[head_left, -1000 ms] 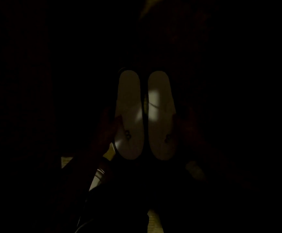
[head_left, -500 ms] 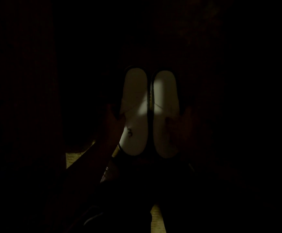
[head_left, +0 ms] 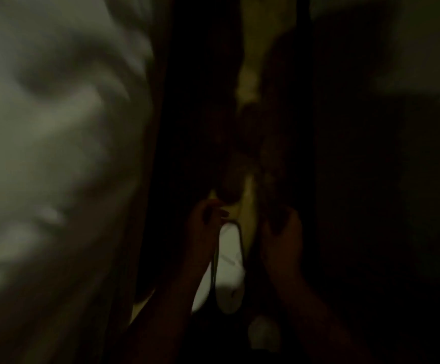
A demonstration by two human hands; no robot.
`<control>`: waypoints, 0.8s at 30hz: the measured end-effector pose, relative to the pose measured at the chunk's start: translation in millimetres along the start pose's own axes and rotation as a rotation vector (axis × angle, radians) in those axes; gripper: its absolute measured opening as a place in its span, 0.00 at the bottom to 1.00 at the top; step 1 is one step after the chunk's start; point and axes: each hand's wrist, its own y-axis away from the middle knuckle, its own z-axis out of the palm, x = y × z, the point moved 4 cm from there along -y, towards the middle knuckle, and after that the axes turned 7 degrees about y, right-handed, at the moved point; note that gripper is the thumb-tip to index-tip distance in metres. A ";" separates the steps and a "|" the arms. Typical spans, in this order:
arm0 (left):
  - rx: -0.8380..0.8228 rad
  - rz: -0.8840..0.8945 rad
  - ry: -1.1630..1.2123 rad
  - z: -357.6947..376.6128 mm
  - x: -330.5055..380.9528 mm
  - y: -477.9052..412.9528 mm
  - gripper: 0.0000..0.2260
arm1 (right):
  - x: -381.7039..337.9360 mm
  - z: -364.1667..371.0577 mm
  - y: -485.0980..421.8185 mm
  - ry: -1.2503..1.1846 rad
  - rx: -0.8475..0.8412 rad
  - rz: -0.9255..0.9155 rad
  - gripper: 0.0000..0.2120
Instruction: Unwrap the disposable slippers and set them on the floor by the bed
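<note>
The view is dark and blurred. One white slipper (head_left: 230, 269) with a dark rim shows low in the middle, its length pointing away from me. My left hand (head_left: 204, 229) is on its left edge, with the fingers curled over the far end. My right hand (head_left: 279, 241) is just right of the slipper with the fingers bent. What it holds is lost in shadow. The second slipper cannot be made out for sure. A pale blurred patch (head_left: 263, 334) lies below my right hand.
The bed's white sheet (head_left: 56, 153) fills the left half, and its dark side (head_left: 145, 232) drops to the floor right beside my left arm. A narrow yellowish strip of floor (head_left: 247, 82) runs away from me in the middle. The right side is in deep shadow.
The view has swung so that the bed now fills the left side. Two slippers lay side by side between my hands before. Now only one shows clearly, lower in the frame.
</note>
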 end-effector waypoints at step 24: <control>0.068 1.454 0.148 -265.9 810.3 603.1 0.06 | -694.9 -569.3 469.7 -0.721 0.323 -1.396 0.08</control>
